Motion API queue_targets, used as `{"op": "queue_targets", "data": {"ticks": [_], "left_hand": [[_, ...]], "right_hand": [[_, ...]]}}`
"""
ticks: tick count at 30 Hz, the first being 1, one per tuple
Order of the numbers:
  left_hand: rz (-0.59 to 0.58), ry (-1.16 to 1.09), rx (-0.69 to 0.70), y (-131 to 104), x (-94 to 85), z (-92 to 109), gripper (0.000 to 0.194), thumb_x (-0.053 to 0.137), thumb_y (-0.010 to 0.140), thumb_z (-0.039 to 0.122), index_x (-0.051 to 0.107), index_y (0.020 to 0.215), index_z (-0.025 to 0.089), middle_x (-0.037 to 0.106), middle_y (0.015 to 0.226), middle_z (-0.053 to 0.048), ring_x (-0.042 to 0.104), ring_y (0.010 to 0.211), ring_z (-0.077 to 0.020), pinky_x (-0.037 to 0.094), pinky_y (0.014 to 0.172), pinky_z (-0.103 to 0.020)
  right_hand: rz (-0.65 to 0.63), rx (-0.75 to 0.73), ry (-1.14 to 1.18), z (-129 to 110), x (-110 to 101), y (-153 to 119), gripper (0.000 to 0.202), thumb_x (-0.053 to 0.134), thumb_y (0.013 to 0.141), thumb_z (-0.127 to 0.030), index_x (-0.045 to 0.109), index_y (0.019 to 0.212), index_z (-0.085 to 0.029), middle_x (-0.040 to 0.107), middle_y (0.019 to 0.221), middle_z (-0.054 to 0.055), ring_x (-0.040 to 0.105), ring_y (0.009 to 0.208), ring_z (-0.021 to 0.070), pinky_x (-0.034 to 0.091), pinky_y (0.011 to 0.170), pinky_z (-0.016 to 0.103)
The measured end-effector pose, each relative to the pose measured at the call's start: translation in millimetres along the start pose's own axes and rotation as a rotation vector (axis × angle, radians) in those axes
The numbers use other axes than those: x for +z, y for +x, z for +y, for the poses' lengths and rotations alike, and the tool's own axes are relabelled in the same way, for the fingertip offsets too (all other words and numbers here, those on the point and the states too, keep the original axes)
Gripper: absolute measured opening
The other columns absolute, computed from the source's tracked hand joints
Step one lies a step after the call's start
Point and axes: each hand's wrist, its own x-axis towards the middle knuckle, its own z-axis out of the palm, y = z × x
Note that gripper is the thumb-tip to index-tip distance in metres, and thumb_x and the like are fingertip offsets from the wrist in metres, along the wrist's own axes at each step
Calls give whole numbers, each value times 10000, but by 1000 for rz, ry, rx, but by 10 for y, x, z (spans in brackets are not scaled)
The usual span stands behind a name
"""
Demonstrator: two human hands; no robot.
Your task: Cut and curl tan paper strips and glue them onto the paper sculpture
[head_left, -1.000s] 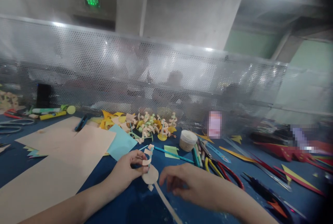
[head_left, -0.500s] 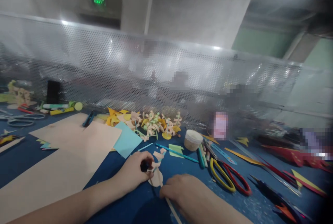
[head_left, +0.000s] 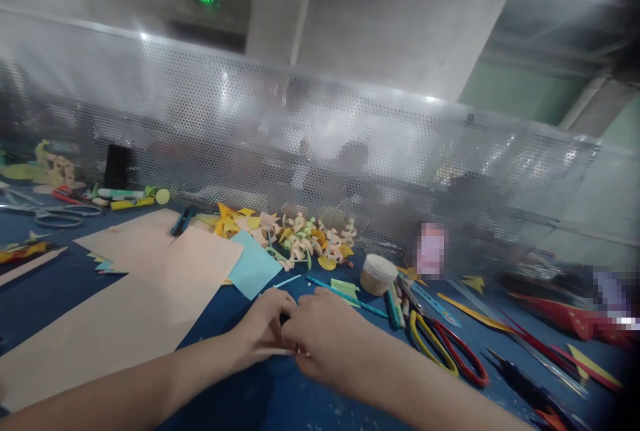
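Observation:
My left hand (head_left: pixel 267 324) is closed around a small pale paper piece (head_left: pixel 284 351), of which only a thin edge shows beneath the fingers. Pressed up against it, my right hand (head_left: pixel 333 334) has its fingers curled over the same spot and hides most of the paper. Just beyond the hands lie a blue pencil-like stick (head_left: pixel 345 296) and a light green paper slip (head_left: pixel 346 287). A light blue paper sheet (head_left: pixel 255 264) is behind my left hand.
Large pale sheets (head_left: pixel 150 291) cover the left side, with a utility knife (head_left: pixel 181 221) on top. Curled paper pieces (head_left: pixel 300 234) line the back by a perforated screen (head_left: pixel 240 131). At right are a white tub (head_left: pixel 379 273), red-and-yellow-handled scissors (head_left: pixel 460 351) and a dark pointed tool (head_left: pixel 525 377).
My right hand has moved up and left to meet my left hand. The curly paper piece and thin strip seen before are now mostly covered. The view has shifted slightly.

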Motion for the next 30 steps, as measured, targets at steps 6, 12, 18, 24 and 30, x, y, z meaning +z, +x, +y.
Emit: {"op": "queue_targets", "data": {"ticks": [6,12,18,24,30], "left_hand": [[-36,-141,9,-19,-19,45,64,641,587,119,669,644,113,664,633,-7,599,650,-192,437,561,-226],[-22,-127,9,-21,-74,95,122,670,591,128,728,679,189,683,767,-13,596,809,-225,443,698,-256],[19,-139,14,5,-44,16,115,718,587,181,738,700,180,625,807,-44,572,791,-203,428,740,-270],[-30,-208,19,3,-72,25,110,709,630,267,728,706,190,566,794,-20,551,773,-166,428,697,-234],[-102,-282,18,1,-99,23,128,705,642,297,719,733,208,563,800,-2,546,761,-149,423,702,-229]], "right_hand": [[-111,63,346,337,-111,182,139,625,594,-185,705,708,-183,620,584,-3,527,529,132,312,452,219],[-254,146,617,731,-106,363,181,644,615,-336,700,690,-181,517,503,-41,433,467,83,304,410,184],[-294,308,888,966,88,368,291,622,637,-444,670,647,-158,490,514,-36,352,413,60,275,371,183],[-75,314,1120,1007,311,276,261,636,653,-384,603,780,-159,448,547,-62,358,444,58,292,405,174],[179,189,1255,856,399,50,384,555,723,-248,498,1102,-224,545,828,-13,514,673,99,399,563,204]]}}
